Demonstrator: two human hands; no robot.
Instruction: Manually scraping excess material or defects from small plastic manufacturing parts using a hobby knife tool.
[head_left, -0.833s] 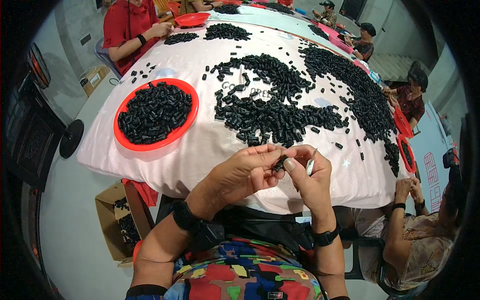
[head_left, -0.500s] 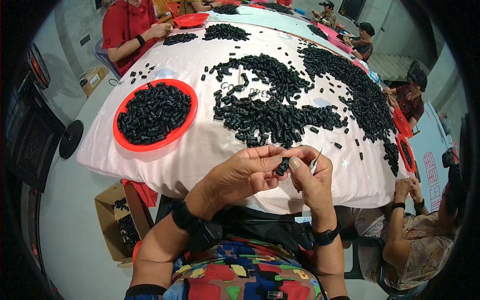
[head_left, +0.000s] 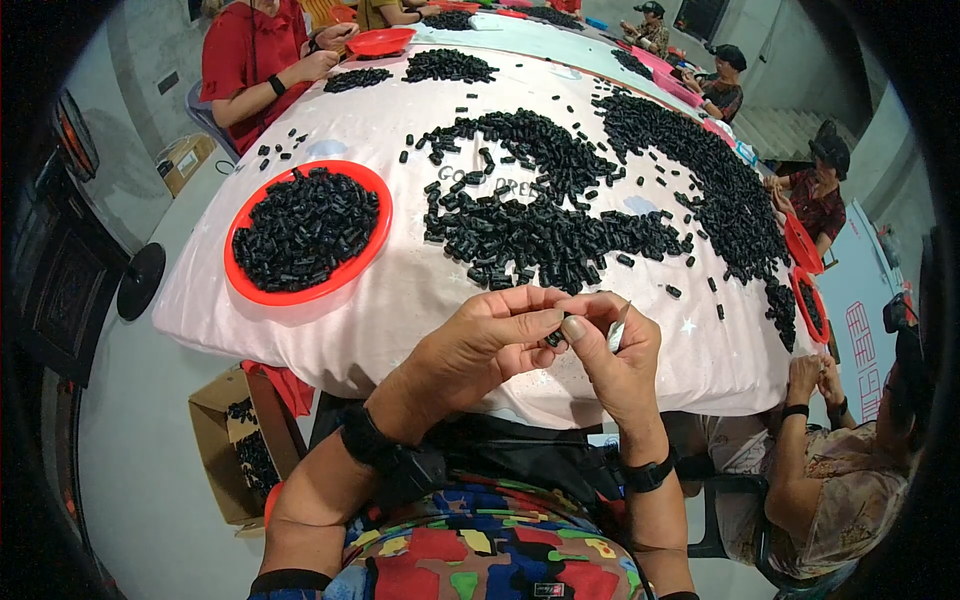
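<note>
Just beyond the near edge of the table, my two hands meet around one small black cylindrical plastic part (head_left: 553,340). My left hand (head_left: 495,335) pinches it between thumb and fingers. The thumb of my right hand (head_left: 618,355) presses against its other side. A thin, pale, pointed tool (head_left: 616,330), perhaps a small blade, is tucked in the fingers of my right hand. Fingers cover most of the held part. Past my hands lies a pile of similar black parts (head_left: 540,240). To the left, a red basin (head_left: 386,215) is heaped with them.
A pink cloth (head_left: 300,335) covers the table. Another long pile (head_left: 735,215) runs down the right side. An open cardboard box (head_left: 220,470) with black parts stands on the floor at left. Several people sit around the table; one person's hands (head_left: 815,378) are close at right.
My right thumb has shifted over the black part, hiding more of it. The pointed tool has tilted and moved slightly left with my right hand. Both hands keep their grip.
</note>
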